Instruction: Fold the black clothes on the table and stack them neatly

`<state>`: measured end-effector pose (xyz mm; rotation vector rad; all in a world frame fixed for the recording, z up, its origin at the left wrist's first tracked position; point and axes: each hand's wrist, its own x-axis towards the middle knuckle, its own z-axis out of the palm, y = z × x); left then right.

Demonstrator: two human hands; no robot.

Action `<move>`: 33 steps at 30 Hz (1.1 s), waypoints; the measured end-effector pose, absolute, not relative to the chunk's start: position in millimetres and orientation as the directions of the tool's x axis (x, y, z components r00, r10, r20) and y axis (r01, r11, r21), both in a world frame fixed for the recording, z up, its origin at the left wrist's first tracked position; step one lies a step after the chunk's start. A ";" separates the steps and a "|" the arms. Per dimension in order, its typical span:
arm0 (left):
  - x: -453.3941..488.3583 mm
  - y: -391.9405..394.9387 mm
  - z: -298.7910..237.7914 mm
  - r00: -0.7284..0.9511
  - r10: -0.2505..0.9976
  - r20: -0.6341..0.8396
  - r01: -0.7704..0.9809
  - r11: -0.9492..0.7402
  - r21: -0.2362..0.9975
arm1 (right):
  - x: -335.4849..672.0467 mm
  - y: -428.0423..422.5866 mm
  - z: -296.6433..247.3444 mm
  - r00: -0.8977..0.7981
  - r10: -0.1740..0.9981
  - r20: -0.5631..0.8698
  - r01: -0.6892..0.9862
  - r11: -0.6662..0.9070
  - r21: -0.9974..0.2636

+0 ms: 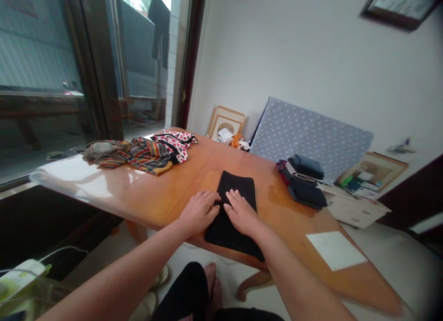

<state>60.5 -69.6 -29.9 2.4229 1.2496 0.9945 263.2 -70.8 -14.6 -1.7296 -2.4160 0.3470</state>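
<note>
Landmark: the glossy orange wood table (194,173); all positions below are given relative to it.

Left hand: you hold your left hand (200,213) open and flat, palm down, on the table's near-centre area, resting on the garment.

Right hand: you hold your right hand (241,213) open and flat in the same way, just beside the left; no grip is formed.

Workpiece: the black cloth garment (235,187) lies flat at mid-length of the table, with its near end at the near edge.

Left side of table: the striped cloth (148,155), red-and-white patterned garment (176,143) and grey cloth (105,150) lie bunched toward the far left edge.

Right side of table: the stack of folded dark clothes (302,182) sits near the far edge; the white sheet (335,249) lies flat near the near edge.

Open room: you have bare tabletop on both sides of the garment and beyond its far end.

Behind table: the polka-dot board (311,136) leans against the wall.
</note>
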 end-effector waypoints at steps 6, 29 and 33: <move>65.5 -73.8 -25.6 0.469 0.803 0.368 0.696 -0.593 0.406 | 271.9 -107.3 -16.8 -0.296 0.955 0.013 0.887 0.280 -0.367; 69.6 -76.0 -18.5 0.475 0.823 0.312 0.727 -0.566 0.388 | 334.4 -70.4 -9.5 -0.048 0.998 0.034 0.951 0.057 -0.305; 71.1 -74.6 -17.4 0.450 0.837 0.310 0.728 -0.545 0.415 | 334.6 -23.7 -7.3 -0.005 0.999 0.035 0.955 0.015 -0.296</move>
